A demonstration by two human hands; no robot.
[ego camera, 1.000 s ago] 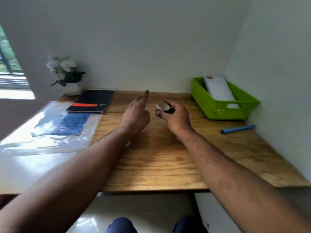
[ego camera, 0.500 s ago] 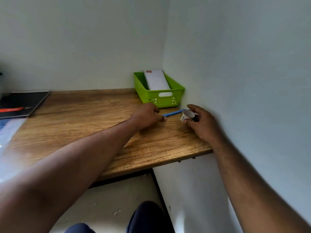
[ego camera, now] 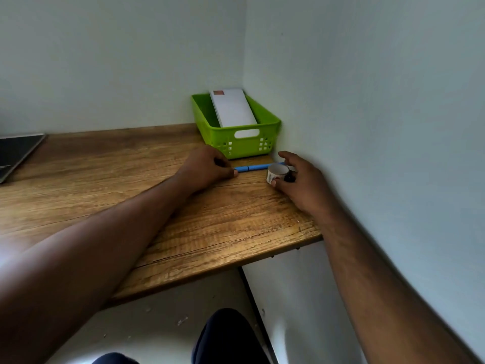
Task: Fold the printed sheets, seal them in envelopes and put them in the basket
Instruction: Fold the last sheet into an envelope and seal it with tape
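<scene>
Head view: on the wooden table [ego camera: 105, 185] the green basket [ego camera: 237, 141] stands just beyond both hands, an envelope [ego camera: 232, 109] already leaning inside, so the sealing step looks done or closing. The left hand [ego camera: 203, 168] rests with curled fingers touching the blue pen [ego camera: 253, 168]; whether they pinch it I cannot tell. The right hand [ego camera: 301, 179] holds a small tape roll [ego camera: 275, 173] between thumb and fingers; next likely calls for setting these tools down.

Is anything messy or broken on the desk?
Nothing looks broken or spilled. The envelope leans tilted in the basket, one end sticking above the rim. The pen lies flat on the desk.
</scene>
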